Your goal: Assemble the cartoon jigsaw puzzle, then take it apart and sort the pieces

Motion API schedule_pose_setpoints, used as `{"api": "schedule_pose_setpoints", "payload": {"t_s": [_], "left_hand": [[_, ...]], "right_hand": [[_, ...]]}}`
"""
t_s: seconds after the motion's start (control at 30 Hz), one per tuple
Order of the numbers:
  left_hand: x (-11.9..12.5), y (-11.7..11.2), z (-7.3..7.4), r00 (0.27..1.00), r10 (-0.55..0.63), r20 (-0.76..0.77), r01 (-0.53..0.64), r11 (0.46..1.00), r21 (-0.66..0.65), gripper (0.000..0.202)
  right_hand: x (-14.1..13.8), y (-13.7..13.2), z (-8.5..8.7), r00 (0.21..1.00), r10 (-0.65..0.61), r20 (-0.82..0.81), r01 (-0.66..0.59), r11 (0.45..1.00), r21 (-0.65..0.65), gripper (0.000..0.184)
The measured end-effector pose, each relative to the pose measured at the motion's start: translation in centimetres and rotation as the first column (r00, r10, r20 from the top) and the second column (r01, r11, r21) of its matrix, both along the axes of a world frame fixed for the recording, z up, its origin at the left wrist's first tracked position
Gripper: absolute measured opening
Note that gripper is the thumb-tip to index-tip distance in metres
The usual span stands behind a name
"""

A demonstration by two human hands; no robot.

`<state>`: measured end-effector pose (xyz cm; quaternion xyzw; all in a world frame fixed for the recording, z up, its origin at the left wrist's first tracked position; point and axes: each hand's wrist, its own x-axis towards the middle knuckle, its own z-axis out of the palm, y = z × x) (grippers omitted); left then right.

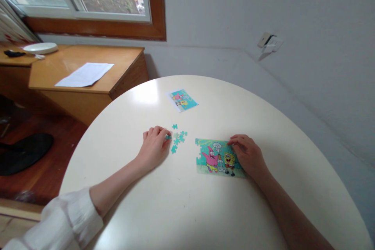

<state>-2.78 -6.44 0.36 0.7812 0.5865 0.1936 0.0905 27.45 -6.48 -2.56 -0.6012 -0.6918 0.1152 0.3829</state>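
Observation:
A cartoon jigsaw puzzle, with gaps along its left edge, lies flat on the white round table. My right hand rests at its right side, fingers bent over the upper right part; whether they pinch a piece there is hidden. Left of the puzzle is a small cluster of loose teal puzzle pieces. Beside them, my left hand pinches a teal puzzle piece between thumb and fingertips. Farther back on the table lies a picture card with the same cartoon figures.
The white round table curves away toward the wall. Behind it on the left stands a wooden desk bearing a sheet of paper and a white round dish. A wall socket is at the right.

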Motion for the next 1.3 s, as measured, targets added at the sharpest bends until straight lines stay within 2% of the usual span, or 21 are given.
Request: {"api": "schedule_pose_setpoints", "payload": {"t_s": [0.33, 0.93, 1.03, 1.13, 1.3], "left_hand": [[-0.15, 0.24, -0.57, 0.996, -0.024, 0.085, 0.027, 0.999, -0.027, 0.017], [-0.2, -0.08, -0.42, 0.995, -0.083, 0.047, 0.081, 0.996, 0.042, 0.023], [-0.07, -0.19, -0.05, 0.996, -0.078, 0.035, 0.076, 0.996, 0.047, 0.023], [-0.11, -0.2, 0.14, 0.996, -0.089, 0.018, 0.088, 0.995, 0.052, 0.026], [-0.43, -0.09, 0.0, 0.995, -0.102, 0.004, 0.101, 0.99, 0.094, 0.027]], "right_hand": [[0.13, -0.01, -0.18, 1.0, -0.009, 0.004, 0.009, 1.0, -0.006, 0.018], [-0.11, -0.12, 0.18, 1.0, -0.011, -0.002, 0.011, 1.0, 0.0, 0.017], [-0.25, -0.23, 0.3, 0.997, -0.046, -0.059, 0.044, 0.998, -0.037, 0.018], [-0.3, -0.32, 0.31, 0.974, -0.152, -0.168, 0.138, 0.986, -0.092, 0.025], [-0.28, -0.26, 0.36, 0.929, -0.207, -0.305, 0.194, 0.978, -0.071, 0.026]]}}
